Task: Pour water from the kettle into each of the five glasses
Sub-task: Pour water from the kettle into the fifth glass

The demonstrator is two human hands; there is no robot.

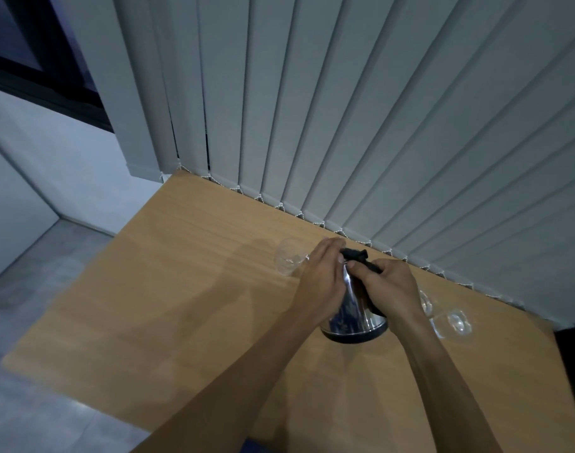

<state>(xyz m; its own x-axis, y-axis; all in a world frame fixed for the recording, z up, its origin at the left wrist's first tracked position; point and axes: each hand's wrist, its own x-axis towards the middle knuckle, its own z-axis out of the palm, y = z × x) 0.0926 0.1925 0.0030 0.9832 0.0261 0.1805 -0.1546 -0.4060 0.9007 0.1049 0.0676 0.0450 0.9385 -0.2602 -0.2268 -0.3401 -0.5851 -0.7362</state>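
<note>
A shiny steel kettle (354, 313) with a black base and black lid is tilted away from me above the wooden table (188, 289). My right hand (387, 286) grips its black handle. My left hand (322, 276) presses flat against the kettle's left side, near the lid. One clear glass (287, 258) stands just left of my left hand. Two more clear glasses show at the right: one (425, 302) partly hidden behind my right wrist, the other (454, 323) further right. Whether water is flowing is hidden by my hands.
Grey vertical blinds (345, 125) hang along the table's far edge, close behind the glasses. The table's left edge drops to a pale tiled floor (34, 289). A dark window frame (34, 60) is at the upper left.
</note>
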